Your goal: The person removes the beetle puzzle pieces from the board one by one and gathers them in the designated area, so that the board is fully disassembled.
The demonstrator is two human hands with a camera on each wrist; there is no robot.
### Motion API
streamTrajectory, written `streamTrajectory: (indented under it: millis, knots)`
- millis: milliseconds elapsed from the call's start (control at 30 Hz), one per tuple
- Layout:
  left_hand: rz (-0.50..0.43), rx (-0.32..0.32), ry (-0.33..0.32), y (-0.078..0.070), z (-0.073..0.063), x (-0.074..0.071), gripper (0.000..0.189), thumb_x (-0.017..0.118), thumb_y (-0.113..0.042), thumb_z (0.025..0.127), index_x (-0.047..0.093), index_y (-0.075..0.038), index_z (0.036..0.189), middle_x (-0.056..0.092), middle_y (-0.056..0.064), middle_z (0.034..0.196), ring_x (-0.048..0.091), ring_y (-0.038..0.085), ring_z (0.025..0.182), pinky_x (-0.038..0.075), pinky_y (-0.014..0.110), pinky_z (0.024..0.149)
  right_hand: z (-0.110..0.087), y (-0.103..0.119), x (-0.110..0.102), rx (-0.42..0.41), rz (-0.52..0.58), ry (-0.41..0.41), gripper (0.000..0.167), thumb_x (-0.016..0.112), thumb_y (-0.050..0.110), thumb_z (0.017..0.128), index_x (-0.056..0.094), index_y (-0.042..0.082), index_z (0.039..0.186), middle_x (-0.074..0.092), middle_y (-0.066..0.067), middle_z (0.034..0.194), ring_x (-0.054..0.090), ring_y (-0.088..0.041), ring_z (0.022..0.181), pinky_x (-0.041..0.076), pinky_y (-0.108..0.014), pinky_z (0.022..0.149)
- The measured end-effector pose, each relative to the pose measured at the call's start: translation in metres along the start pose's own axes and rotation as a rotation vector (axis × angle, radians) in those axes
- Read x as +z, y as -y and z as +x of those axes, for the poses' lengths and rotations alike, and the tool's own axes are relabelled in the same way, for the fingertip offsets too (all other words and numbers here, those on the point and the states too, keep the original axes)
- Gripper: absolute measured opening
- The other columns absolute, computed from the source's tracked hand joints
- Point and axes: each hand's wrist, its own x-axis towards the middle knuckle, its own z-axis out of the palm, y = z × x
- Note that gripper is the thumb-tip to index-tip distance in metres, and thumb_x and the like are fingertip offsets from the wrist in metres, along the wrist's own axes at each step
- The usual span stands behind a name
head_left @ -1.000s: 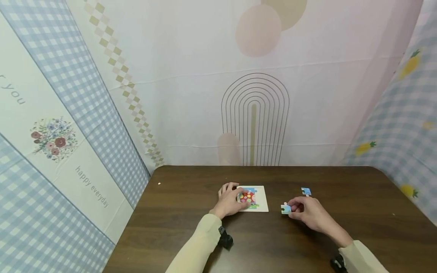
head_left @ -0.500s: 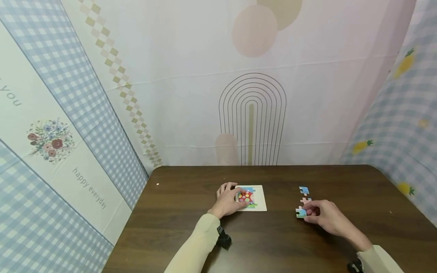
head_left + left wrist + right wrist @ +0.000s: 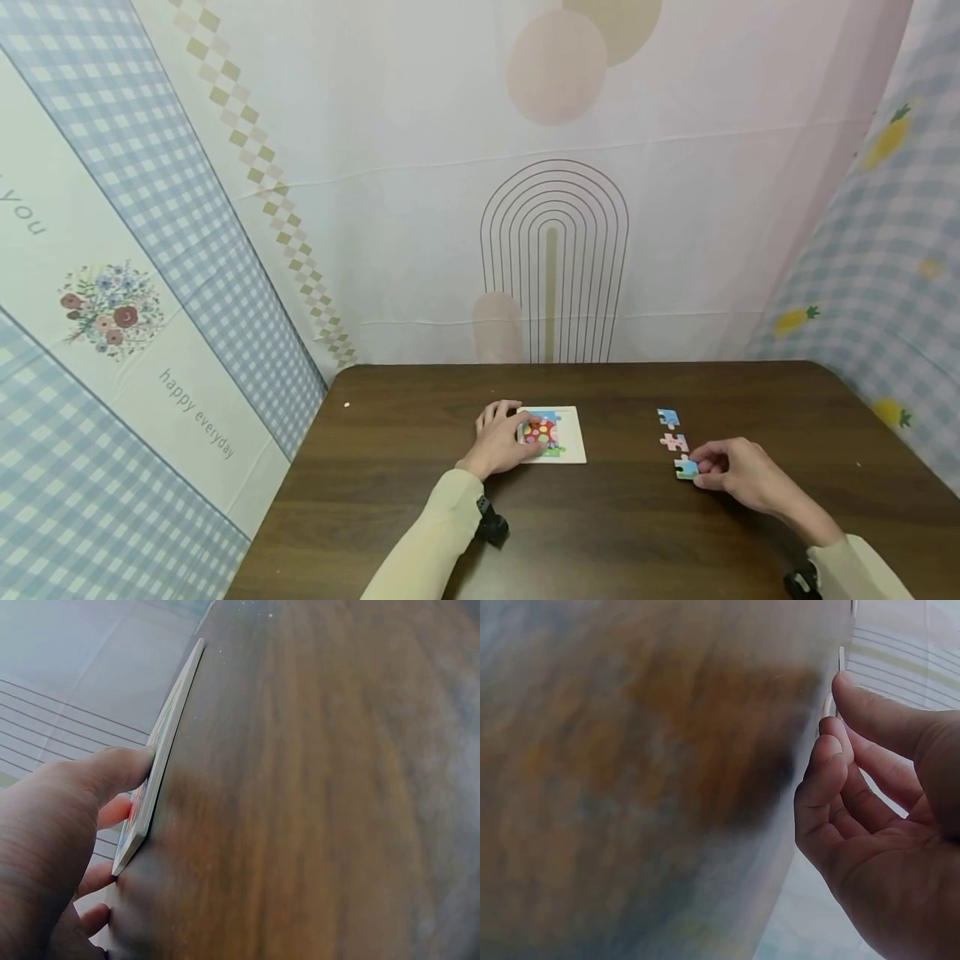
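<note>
My left hand (image 3: 498, 438) holds the left side of a small white-framed puzzle board (image 3: 574, 442). In the left wrist view its thumb (image 3: 124, 769) presses on the board's near edge, other fingers at the left end. Fitted pieces on the board's left part show red with coloured dots, blue and green; its right part is bare white. To the right, my right hand (image 3: 738, 477) pinches a blue and green puzzle piece (image 3: 685, 469) between thumb and fingertips, low over the table. Just beyond lie a pink puzzle piece (image 3: 673, 442) and a blue puzzle piece (image 3: 667, 417).
Everything stands on a dark brown wooden table (image 3: 420, 400). A pale patterned cloth (image 3: 420, 250) hangs behind the far edge, with checked cloths on both sides. One small white speck (image 3: 347, 405) lies at the table's far left.
My right hand has carried the pinched piece rightward, away from the board, uncovering the pink piece. The left hand keeps its hold on the board. The head view has shifted slightly.
</note>
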Motion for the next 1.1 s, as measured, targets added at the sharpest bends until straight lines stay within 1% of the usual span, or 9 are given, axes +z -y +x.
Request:
streamTrajectory:
  millis: [167, 433, 700, 933, 1100]
  knots:
    - [0.004, 0.005, -0.005, 0.0003, 0.0016, 0.0002, 0.045, 0.081, -0.040, 0.097, 0.075, -0.021, 0.137, 0.050, 0.015, 0.162, 0.035, 0.044, 0.154, 0.023, 0.070, 0.126, 0.0014, -0.0017, 0.0001, 0.004, -0.009, 0.002, 0.023, 0.087, 0.010, 0.090, 0.080, 0.001, 0.111, 0.069, 0.000, 0.090, 0.054, 0.001, 0.076, 0.048, -0.023, 0.068]
    - [0.002, 0.011, -0.012, 0.0011, 0.0025, 0.0020, 0.045, 0.081, -0.040, 0.097, 0.075, -0.020, 0.136, 0.050, 0.016, 0.161, 0.035, 0.044, 0.153, 0.023, 0.070, 0.125, 0.0026, -0.0022, -0.0008, 0.030, 0.015, 0.039, 0.025, 0.086, 0.007, 0.090, 0.079, 0.000, 0.113, 0.068, -0.001, 0.091, 0.053, -0.004, 0.075, 0.047, -0.023, 0.067]
    - [0.019, 0.003, -0.004, -0.0019, 0.0015, -0.0005, 0.044, 0.081, -0.040, 0.096, 0.075, -0.021, 0.136, 0.051, 0.015, 0.161, 0.036, 0.042, 0.153, 0.024, 0.069, 0.125, 0.0022, -0.0025, -0.0002, 0.032, 0.014, 0.032, 0.026, 0.087, 0.007, 0.088, 0.078, 0.001, 0.112, 0.067, -0.001, 0.090, 0.053, -0.003, 0.075, 0.046, -0.023, 0.067]
    - [0.000, -0.018, 0.014, -0.0019, 0.0010, -0.0004, 0.044, 0.079, -0.041, 0.098, 0.074, -0.023, 0.138, 0.049, 0.013, 0.163, 0.033, 0.041, 0.156, 0.021, 0.068, 0.128, 0.0028, -0.0033, -0.0009, 0.027, 0.009, 0.030, 0.027, 0.089, 0.008, 0.087, 0.078, 0.001, 0.111, 0.067, -0.001, 0.090, 0.053, -0.002, 0.076, 0.046, -0.022, 0.068]
    - [0.001, -0.012, 0.004, -0.0006, 0.0011, -0.0006, 0.044, 0.080, -0.040, 0.097, 0.075, -0.023, 0.137, 0.050, 0.014, 0.162, 0.035, 0.042, 0.154, 0.022, 0.068, 0.127, 0.0032, -0.0042, -0.0003, 0.011, 0.012, 0.034, 0.028, 0.088, 0.009, 0.087, 0.078, 0.000, 0.111, 0.068, -0.001, 0.090, 0.053, -0.001, 0.075, 0.047, -0.023, 0.068]
